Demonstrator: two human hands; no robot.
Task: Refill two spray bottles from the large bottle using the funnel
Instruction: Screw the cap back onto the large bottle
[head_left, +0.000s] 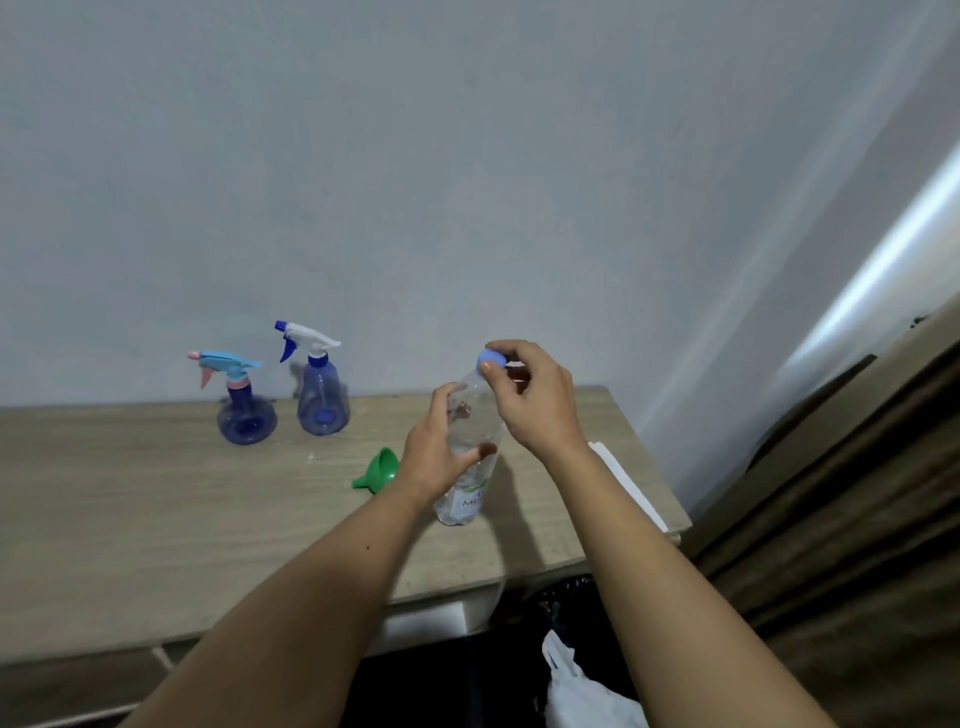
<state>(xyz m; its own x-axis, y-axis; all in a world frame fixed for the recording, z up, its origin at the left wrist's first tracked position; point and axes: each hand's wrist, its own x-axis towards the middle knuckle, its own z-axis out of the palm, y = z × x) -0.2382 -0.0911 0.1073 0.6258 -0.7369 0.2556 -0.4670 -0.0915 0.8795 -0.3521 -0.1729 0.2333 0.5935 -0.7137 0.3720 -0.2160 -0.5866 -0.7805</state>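
At frame centre, my left hand (441, 447) wraps the upright large bottle (465, 467) on the table (156, 519) while my right hand (530, 400) pinches its blue cap (491, 359); funnel (378, 467) just left, spray bottles (322, 384) beyond.

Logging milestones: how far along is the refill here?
Nothing done yet. In hand: left hand grips the large bottle while right hand pinches its blue cap. Left: both spray bottles have trigger heads on; the green funnel lies on the table.
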